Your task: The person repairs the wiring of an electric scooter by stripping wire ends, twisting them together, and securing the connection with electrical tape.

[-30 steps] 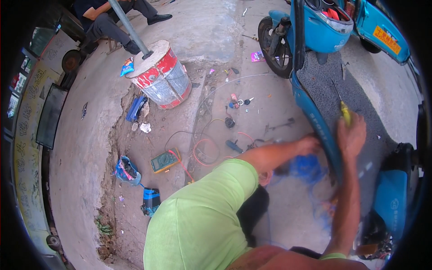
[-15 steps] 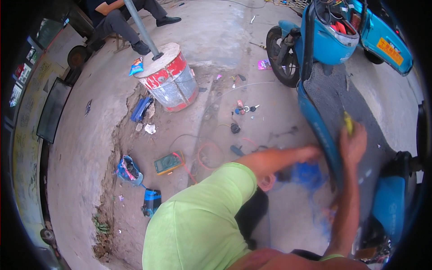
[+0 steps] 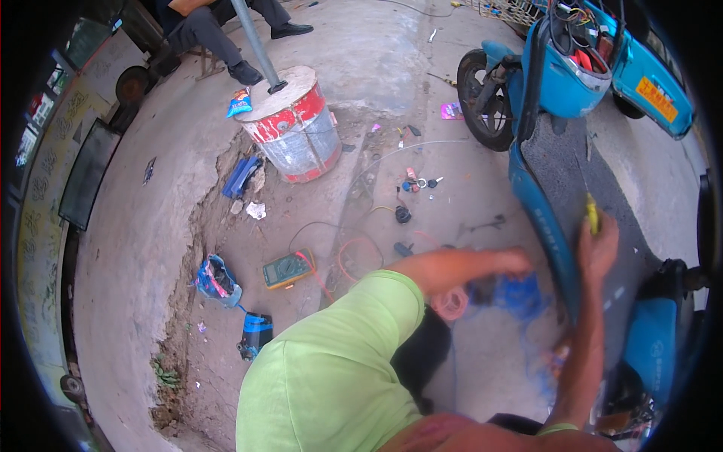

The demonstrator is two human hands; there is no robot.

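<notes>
In my right hand (image 3: 599,248) is a screwdriver (image 3: 592,215) with a yellow handle, its long thin shaft pointing away from me over the grey footboard (image 3: 561,162) of a blue electric scooter (image 3: 544,222). The fingers are closed around the handle. My left hand (image 3: 517,263) is beside the scooter's near side edge, just above a tangle of blue wire (image 3: 520,295) on the ground. Motion smears its fingers, and whether it holds anything is unclear. A coil of pinkish-red wire (image 3: 450,303) lies under my left forearm.
A multimeter (image 3: 289,269) with red and black leads lies left of my arm. Keys (image 3: 422,183), a blue-black part (image 3: 256,336) and a small open bag (image 3: 218,282) are scattered about. Farther off stands a red and silver drum (image 3: 294,132) with a pole; a person (image 3: 218,38) sits behind it.
The whole view has shifted slightly, so the scene sits a little farther right. My right hand still grips the screwdriver over the footboard, and my left hand remains near the blue wire.
</notes>
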